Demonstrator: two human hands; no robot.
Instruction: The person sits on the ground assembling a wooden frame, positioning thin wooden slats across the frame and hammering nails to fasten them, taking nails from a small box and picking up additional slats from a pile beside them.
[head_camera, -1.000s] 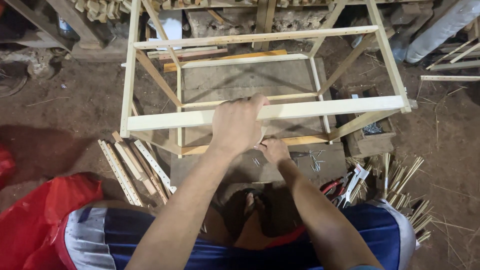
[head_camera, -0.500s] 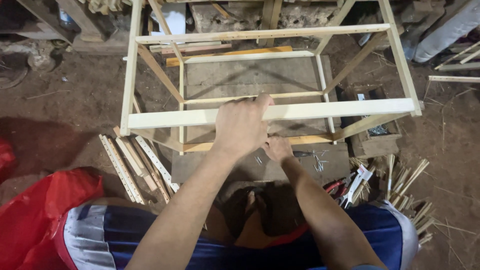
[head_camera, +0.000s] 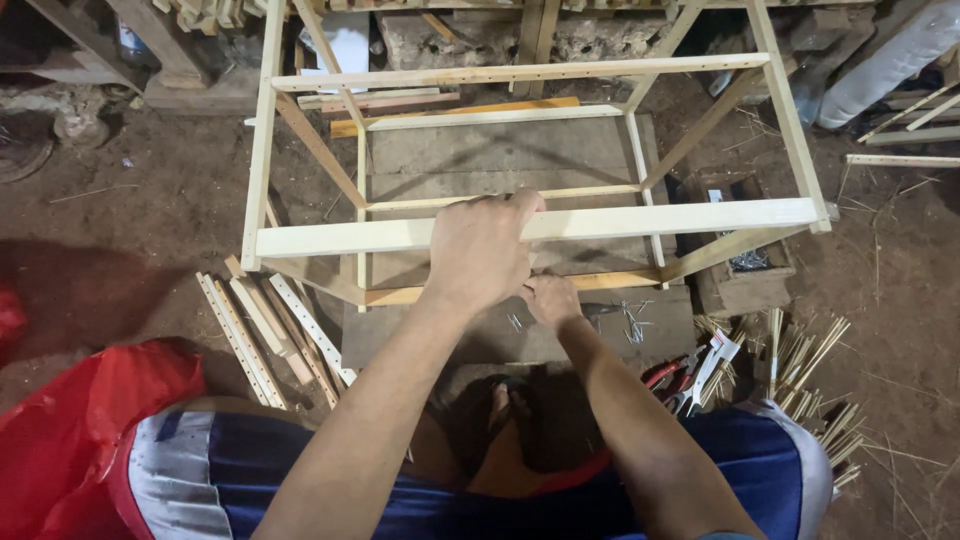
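Little has shifted since the earlier frames: both hands keep their places on the pale open box frame of thin wooden slats. Left hand stays clamped over the frame's near top rail, whose long axis runs left to right. Right hand sits lower, just behind and below that rail, against the orange lower slat; its grip I cannot tell. Loose small metal nails lie just right of it, pliers nearer the knee.

Frame rails bar reach; open gaps between; nails scattered beside.
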